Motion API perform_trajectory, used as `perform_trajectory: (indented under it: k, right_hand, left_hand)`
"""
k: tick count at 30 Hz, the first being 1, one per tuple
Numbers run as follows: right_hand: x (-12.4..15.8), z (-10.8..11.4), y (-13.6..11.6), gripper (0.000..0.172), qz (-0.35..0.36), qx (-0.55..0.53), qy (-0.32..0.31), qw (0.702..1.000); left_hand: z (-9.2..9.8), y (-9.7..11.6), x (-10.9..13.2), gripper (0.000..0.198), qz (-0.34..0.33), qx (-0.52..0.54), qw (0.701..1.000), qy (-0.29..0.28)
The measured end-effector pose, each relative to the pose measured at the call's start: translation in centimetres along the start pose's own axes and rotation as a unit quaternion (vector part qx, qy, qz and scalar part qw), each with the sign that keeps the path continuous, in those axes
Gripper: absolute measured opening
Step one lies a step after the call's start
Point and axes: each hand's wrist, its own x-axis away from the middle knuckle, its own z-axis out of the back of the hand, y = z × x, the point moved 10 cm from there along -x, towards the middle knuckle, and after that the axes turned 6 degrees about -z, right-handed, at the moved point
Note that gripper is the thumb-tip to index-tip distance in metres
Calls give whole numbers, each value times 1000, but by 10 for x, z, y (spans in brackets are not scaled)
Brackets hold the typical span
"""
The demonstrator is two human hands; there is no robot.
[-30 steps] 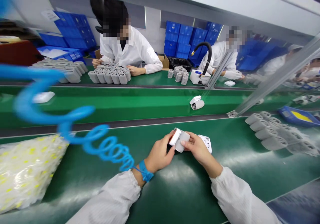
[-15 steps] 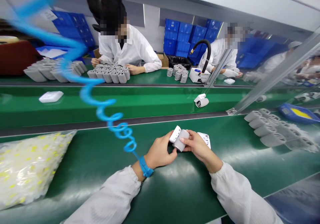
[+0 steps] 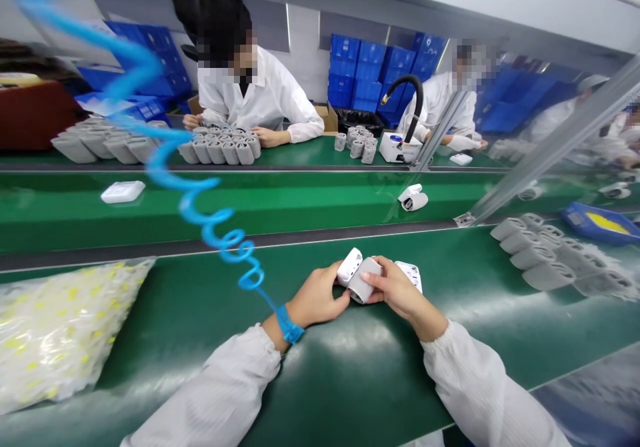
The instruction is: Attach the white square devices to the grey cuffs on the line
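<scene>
In the middle of the bench I hold a wrist blood pressure monitor, by its look: a white plastic housing (image 3: 350, 265) beside a rolled grey cuff (image 3: 365, 280). My left hand (image 3: 320, 295) is closed round the housing's left side, its thumb near the cuff's lower end. With thumb and fingers, my right hand (image 3: 397, 290) grips the cuff from the right. Whether the two parts are joined cannot be made out. Behind my right hand lies a white plastic piece with holes (image 3: 411, 275), partly hidden. A blue wrist strap (image 3: 289, 325) with a coiled cord (image 3: 235, 240) is on my left wrist.
A bag of white and yellow parts (image 3: 65, 327) lies left. Grey cuffs (image 3: 535, 254) and a blue tray (image 3: 600, 224) stand right. On the green belt (image 3: 280, 204) are a white case (image 3: 123, 192) and another monitor (image 3: 413, 198). Co-workers (image 3: 260, 94) sit opposite; a metal post (image 3: 550, 140) slants at right.
The white case and the other monitor on the belt have moved to the right. My hands keep their hold, with the housing and cuff turned slightly. The coiled cord has swung left.
</scene>
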Motion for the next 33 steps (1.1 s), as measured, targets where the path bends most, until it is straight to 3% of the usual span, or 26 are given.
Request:
perform_trajectory:
  k: [6, 9, 12, 14, 16, 18, 19, 22, 26, 33]
  right_hand:
    - [0, -7, 4, 50, 12, 14, 29, 999]
    - [3, -7, 1, 53, 34, 50, 44, 997]
    - [11, -2, -16, 55, 97, 87, 32, 991]
    - [18, 9, -33, 53, 154, 95, 57, 982]
    - [24, 15, -45, 42, 191, 82, 71, 976]
    - [25, 7, -48, 31, 192, 52, 26, 980]
    - [24, -1, -46, 36, 181, 34, -10, 983]
    - [21, -17, -36, 48, 117, -11, -88, 989]
    - [20, -19, -25, 53, 48, -48, -136, 988]
    - [19, -14, -26, 57, 58, -26, -141, 988]
  left_hand:
    - [6, -10, 1, 35, 31, -62, 996, 53]
    - [3, -21, 1, 34, 70, 71, 993, 63]
    - [-6, -26, 0, 49, 100, 281, 952, 61]
    - [-12, -24, -1, 62, 112, 384, 915, 52]
    - [-20, -22, 0, 70, 135, 464, 875, 36]
    - [-29, -20, 3, 73, 157, 513, 844, 21]
    - [-32, -20, 4, 74, 163, 523, 837, 15]
    - [-34, -21, 5, 75, 170, 524, 835, 18]
    - [-31, -24, 4, 70, 172, 510, 842, 31]
    - [-22, -28, 5, 63, 169, 437, 883, 27]
